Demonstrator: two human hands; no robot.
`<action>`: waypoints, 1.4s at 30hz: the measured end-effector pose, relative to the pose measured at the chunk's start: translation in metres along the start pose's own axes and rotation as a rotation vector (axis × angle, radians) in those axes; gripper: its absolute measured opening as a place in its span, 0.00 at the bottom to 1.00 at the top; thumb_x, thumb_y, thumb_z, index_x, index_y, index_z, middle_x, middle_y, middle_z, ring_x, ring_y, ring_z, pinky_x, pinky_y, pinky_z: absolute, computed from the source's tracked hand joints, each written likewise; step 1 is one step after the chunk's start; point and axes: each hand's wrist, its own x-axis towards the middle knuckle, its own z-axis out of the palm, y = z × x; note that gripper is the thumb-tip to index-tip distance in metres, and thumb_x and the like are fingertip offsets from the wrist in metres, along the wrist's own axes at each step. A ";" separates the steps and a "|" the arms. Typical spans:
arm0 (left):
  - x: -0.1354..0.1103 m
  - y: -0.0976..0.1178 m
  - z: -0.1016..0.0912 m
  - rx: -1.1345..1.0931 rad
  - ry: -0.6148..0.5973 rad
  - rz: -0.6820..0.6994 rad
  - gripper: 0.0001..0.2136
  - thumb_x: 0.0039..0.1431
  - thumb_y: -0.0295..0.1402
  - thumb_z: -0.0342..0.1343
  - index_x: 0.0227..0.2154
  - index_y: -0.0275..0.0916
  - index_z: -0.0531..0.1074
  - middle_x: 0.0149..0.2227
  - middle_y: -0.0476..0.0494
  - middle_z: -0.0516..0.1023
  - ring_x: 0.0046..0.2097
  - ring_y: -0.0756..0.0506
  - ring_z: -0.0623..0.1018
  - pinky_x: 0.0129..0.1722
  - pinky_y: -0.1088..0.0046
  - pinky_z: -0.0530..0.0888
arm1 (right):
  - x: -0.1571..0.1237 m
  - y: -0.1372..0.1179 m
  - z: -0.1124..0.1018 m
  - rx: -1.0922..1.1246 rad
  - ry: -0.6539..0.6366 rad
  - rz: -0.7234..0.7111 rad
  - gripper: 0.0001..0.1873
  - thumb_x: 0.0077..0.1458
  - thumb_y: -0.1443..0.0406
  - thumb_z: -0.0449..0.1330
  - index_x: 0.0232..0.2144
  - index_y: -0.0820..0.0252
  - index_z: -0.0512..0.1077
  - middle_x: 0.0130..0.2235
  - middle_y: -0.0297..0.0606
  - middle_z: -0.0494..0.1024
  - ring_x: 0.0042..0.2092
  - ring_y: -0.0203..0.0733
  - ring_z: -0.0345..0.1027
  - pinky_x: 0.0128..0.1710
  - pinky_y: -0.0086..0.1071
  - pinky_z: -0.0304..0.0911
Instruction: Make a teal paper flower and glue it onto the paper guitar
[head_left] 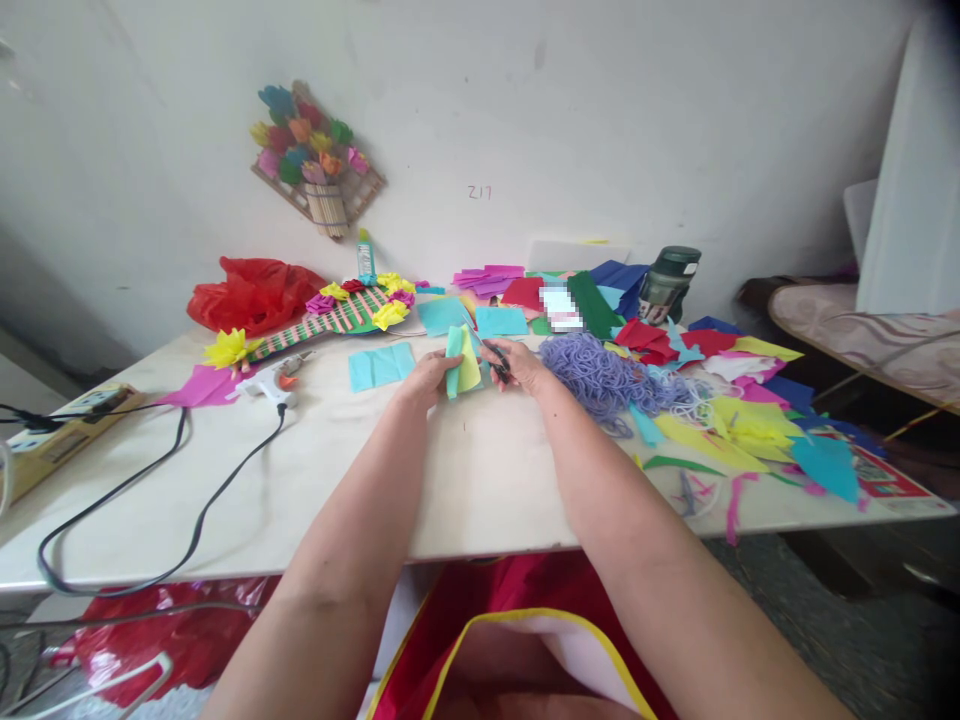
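Between my two hands, above the middle of the table, is a folded piece of blue and yellow paper (463,362). My left hand (429,378) pinches it along its left side. My right hand (517,364) is closed around dark-handled scissors (498,362), whose blades point up and left close to the paper's right edge. Whether the blades touch the paper I cannot tell. A blue paper square (381,367) lies flat just left of my left hand. Two more blue pieces lie behind my hands, one of them a rectangle (502,321).
At left are a hot glue gun (276,383) with its cord, a power strip (67,440) and a guitar-shaped craft (330,325) with paper flowers. Purple yarn (600,380), coloured paper scraps (750,425) and a dark bottle (667,285) lie or stand at right.
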 end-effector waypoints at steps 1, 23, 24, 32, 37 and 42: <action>0.000 0.000 0.000 0.003 -0.007 0.000 0.11 0.49 0.25 0.59 0.38 0.30 0.75 0.33 0.36 0.80 0.35 0.42 0.80 0.34 0.70 0.76 | 0.001 0.001 -0.001 -0.003 -0.006 -0.002 0.28 0.53 0.54 0.60 0.52 0.66 0.66 0.15 0.28 0.70 0.13 0.31 0.61 0.10 0.21 0.47; -0.002 0.002 0.002 0.021 -0.018 0.010 0.07 0.49 0.24 0.56 0.32 0.31 0.75 0.30 0.36 0.80 0.32 0.43 0.80 0.33 0.70 0.76 | 0.003 0.007 0.001 0.016 -0.087 0.016 0.20 0.58 0.54 0.53 0.44 0.63 0.69 0.16 0.31 0.72 0.15 0.33 0.66 0.09 0.20 0.42; -0.002 0.001 0.002 0.024 -0.015 0.013 0.07 0.49 0.24 0.56 0.32 0.31 0.75 0.30 0.37 0.80 0.31 0.44 0.80 0.32 0.70 0.76 | 0.003 0.006 0.002 0.018 -0.078 0.021 0.20 0.58 0.54 0.54 0.45 0.63 0.68 0.16 0.31 0.71 0.15 0.33 0.65 0.09 0.20 0.42; -0.002 0.001 0.002 -0.008 -0.007 0.010 0.08 0.49 0.23 0.57 0.34 0.30 0.75 0.30 0.37 0.80 0.32 0.43 0.80 0.32 0.71 0.76 | 0.002 0.002 0.007 0.041 -0.013 0.036 0.26 0.56 0.54 0.57 0.53 0.63 0.64 0.15 0.27 0.70 0.13 0.31 0.62 0.10 0.21 0.43; -0.001 0.000 0.002 -0.010 -0.008 0.005 0.11 0.48 0.24 0.58 0.37 0.31 0.75 0.31 0.38 0.80 0.32 0.43 0.80 0.32 0.71 0.76 | 0.003 0.003 0.007 0.036 -0.007 0.032 0.29 0.55 0.55 0.58 0.55 0.62 0.63 0.16 0.25 0.70 0.13 0.29 0.60 0.10 0.20 0.44; 0.000 0.000 0.000 0.012 0.001 0.010 0.11 0.48 0.24 0.59 0.37 0.30 0.75 0.30 0.38 0.80 0.32 0.43 0.80 0.32 0.72 0.76 | 0.002 0.002 0.007 0.046 0.011 0.040 0.31 0.56 0.56 0.59 0.58 0.63 0.60 0.15 0.24 0.69 0.13 0.28 0.58 0.11 0.20 0.46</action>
